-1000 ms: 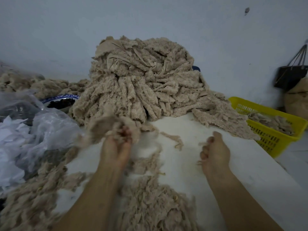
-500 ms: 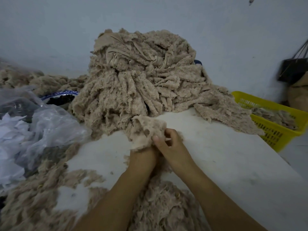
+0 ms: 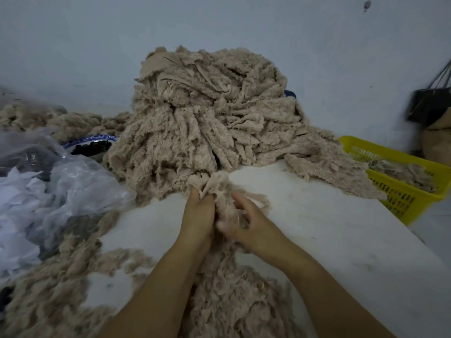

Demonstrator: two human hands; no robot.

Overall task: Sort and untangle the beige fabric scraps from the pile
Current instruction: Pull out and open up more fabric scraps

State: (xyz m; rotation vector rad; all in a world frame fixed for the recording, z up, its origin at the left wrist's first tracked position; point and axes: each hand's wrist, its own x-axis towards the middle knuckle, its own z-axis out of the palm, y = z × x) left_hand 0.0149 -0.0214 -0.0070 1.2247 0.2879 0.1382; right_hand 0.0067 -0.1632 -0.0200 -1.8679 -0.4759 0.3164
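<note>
A tall pile of beige fabric scraps stands at the back of the white table. Just in front of its foot, my left hand and my right hand grip one clump of beige scraps between them, fingers curled into it. The clump's lower part runs down between my wrists into a loose heap of scraps at the table's near edge. My right fingertips are blurred.
A clear plastic bag with white scraps lies at the left, a blue-rimmed bowl behind it. More beige scraps spread over the near left. A yellow basket holding scraps stands at the right; a dark bag hangs on the wall.
My hands were apart a second ago, the left lifting a scrap. They came together at the pile's foot and both now grip the same clump, a little lower than half a second ago.
</note>
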